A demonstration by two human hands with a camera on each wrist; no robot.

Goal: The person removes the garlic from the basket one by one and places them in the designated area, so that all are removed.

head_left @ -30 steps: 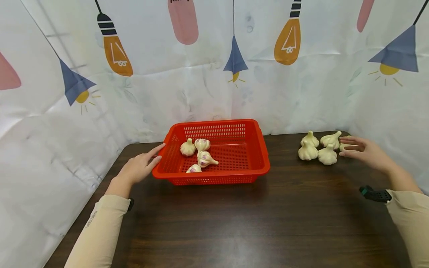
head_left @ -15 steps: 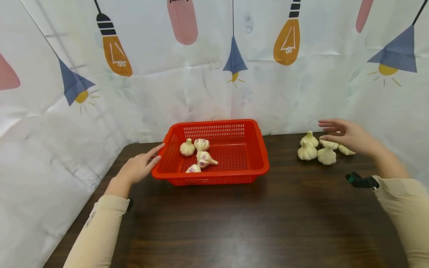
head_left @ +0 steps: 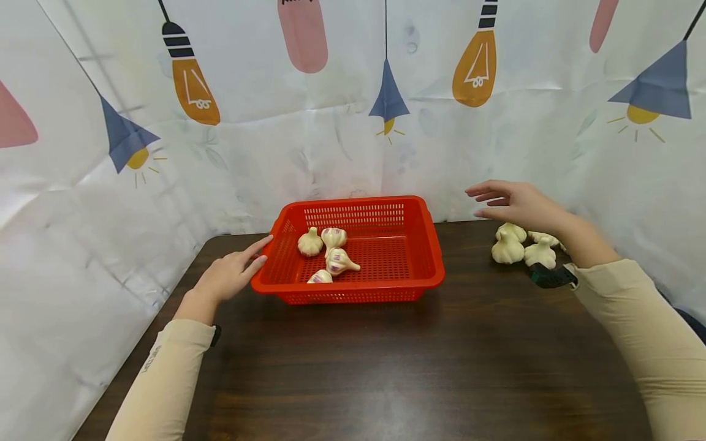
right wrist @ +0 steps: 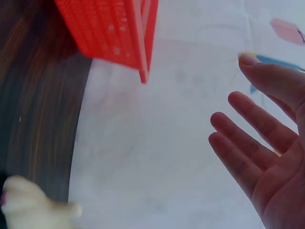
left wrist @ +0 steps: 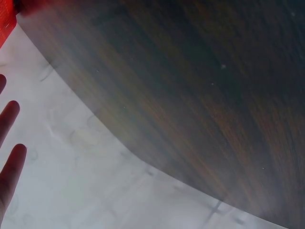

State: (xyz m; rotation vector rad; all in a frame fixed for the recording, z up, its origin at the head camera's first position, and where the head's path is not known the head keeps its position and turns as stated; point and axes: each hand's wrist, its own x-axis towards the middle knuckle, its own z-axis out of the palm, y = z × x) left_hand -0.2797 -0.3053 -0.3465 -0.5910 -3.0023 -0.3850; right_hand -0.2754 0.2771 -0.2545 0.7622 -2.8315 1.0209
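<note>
A red plastic basket (head_left: 353,294) stands at the back of the table with several garlic bulbs (head_left: 339,261) in its left half. At its left rim, the fingers of my left hand (head_left: 226,275) lie extended, fingertips right at the edge. My right hand (head_left: 521,204) is raised above the table between the basket and a cluster of garlic bulbs (head_left: 507,248) on the right. Its fingers are loosely spread, and the right wrist view shows a bare palm (right wrist: 281,186). The right forearm hides part of that cluster.
Dark wood table (head_left: 353,367) extends in front of the basket. A white patterned cloth (head_left: 248,153) hangs behind and at both sides, close to the table's back edge. A dark strap (head_left: 551,277) sits by the right wrist.
My right hand has lifted off the garlic cluster and moved left toward the basket, holding nothing. The left hand, the basket and its bulbs have stayed in place.
</note>
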